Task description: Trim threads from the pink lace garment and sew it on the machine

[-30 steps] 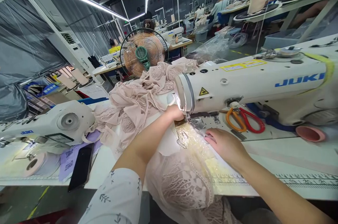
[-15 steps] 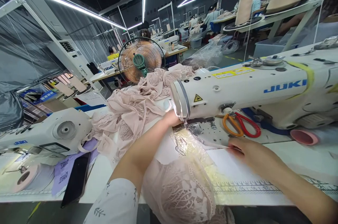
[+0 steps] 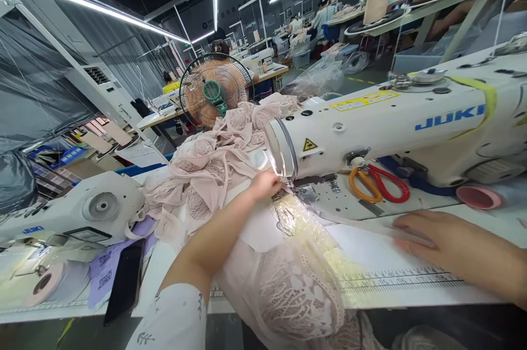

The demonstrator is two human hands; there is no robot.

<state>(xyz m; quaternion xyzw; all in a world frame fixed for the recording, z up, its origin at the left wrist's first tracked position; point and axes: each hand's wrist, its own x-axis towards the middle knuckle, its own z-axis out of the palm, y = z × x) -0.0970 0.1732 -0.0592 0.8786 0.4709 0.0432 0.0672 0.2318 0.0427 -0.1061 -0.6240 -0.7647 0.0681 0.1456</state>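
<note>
My left hand (image 3: 265, 184) is beside the needle area of the white sewing machine (image 3: 349, 130), fingers closed near a strip of fabric; what they press is too small to make out. Farther right, my right hand (image 3: 432, 237) is blurred, fingers together on a thin pale strip (image 3: 358, 222) that runs back to the needle area. A pale pink lace bra cup (image 3: 296, 295) hangs over the table's front edge, below my left hand. Scissors with orange and red handles (image 3: 379, 184) lie on the machine bed.
Pink lace garments (image 3: 201, 160) are heaped behind my left arm. At the left are a second machine (image 3: 99, 204), a black phone (image 3: 124, 278) and a tape roll (image 3: 61, 281). A fan (image 3: 216, 92) stands beyond; a pink ring (image 3: 480, 196) is right, people sit farther back.
My right hand has moved right, away from the needle, with the pale strip trailing from it. My left hand shows more beside the machine head. The view has shifted slightly.
</note>
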